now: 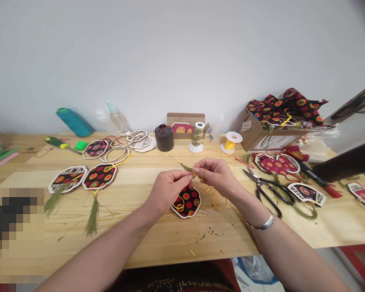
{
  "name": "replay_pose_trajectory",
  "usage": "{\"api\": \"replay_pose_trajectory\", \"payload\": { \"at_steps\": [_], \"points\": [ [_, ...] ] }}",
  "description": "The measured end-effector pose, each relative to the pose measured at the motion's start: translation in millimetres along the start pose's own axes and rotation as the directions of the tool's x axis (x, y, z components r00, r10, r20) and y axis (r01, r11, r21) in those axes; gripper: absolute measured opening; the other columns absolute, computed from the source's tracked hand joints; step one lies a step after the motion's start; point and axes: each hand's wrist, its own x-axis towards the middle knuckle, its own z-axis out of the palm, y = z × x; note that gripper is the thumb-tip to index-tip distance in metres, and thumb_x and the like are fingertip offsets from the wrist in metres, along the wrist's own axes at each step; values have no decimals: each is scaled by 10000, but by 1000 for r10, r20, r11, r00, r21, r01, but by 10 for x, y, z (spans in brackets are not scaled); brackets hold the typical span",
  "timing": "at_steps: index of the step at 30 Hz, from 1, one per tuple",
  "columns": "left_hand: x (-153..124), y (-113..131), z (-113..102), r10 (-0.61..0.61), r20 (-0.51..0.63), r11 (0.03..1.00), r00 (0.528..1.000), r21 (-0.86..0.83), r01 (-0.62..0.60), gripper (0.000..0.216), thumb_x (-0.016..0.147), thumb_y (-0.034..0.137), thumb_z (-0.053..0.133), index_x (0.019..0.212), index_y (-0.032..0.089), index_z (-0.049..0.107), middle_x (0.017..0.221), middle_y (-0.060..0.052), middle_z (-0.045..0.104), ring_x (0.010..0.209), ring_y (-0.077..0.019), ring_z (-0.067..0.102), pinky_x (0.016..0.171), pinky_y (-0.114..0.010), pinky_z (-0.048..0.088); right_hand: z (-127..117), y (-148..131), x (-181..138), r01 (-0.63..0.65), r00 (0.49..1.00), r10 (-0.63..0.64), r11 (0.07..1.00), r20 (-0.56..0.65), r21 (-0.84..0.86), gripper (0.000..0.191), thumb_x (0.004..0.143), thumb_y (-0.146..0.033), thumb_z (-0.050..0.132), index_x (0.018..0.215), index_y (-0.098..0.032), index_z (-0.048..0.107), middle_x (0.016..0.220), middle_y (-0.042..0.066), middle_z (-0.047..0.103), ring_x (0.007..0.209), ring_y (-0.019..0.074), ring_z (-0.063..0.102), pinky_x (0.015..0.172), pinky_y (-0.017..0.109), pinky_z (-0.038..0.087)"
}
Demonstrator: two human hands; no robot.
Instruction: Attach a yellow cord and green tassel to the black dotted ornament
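Note:
My left hand (168,190) and my right hand (214,173) meet above the middle of the wooden table (158,239), fingers pinched together on a thin yellow cord (213,194) and a small green tassel (186,166). The cord loops down to the table on the right. Under my left hand lies a fabric-covered ornament (187,202), black with red and yellow circles, in a white frame. A silver bracelet (263,224) sits on my right wrist.
Black scissors (269,190) lie right of my hands. Finished ornaments with tassels (99,177) lie at left. Thread spools (230,141), a dark spool (164,137), bottles (118,117) and a cardboard box of fabric (270,136) stand along the back.

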Motion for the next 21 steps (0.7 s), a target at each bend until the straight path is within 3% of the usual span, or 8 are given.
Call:
{"api": "replay_pose_trajectory", "payload": {
  "at_steps": [6, 13, 21],
  "points": [
    [-4, 17, -10, -29, -8, 1000, 1000, 0, 29, 187, 743, 292, 635, 632, 169, 721, 625, -15, 688, 616, -139, 585, 626, -243, 451, -7, -24, -4, -17, 1000, 17, 1000, 0, 8, 265, 710, -394, 680, 706, -143, 595, 558, -46, 518, 455, 41, 392, 436, 195, 311],
    [47, -51, -9, -65, -140, 986, 988, -162, 42, 142, 717, 296, 657, 729, 180, 739, 694, -18, 704, 588, -129, 571, 562, -244, 432, -22, -75, -38, -55, 996, 67, 980, 61, -191, 334, 763, -452, 624, 686, -127, 606, 542, -4, 572, 451, 57, 486, 417, 179, 345],
    [68, -58, -9, -75, -179, 969, 981, -246, 29, 159, 688, 310, 690, 731, 167, 744, 439, 37, 530, 489, -107, 478, 520, -237, 367, -1, -51, -54, -20, 992, 42, 982, 115, -188, 253, 772, -372, 619, 688, -134, 615, 534, -11, 571, 449, 53, 483, 408, 167, 349]
  ]
}}
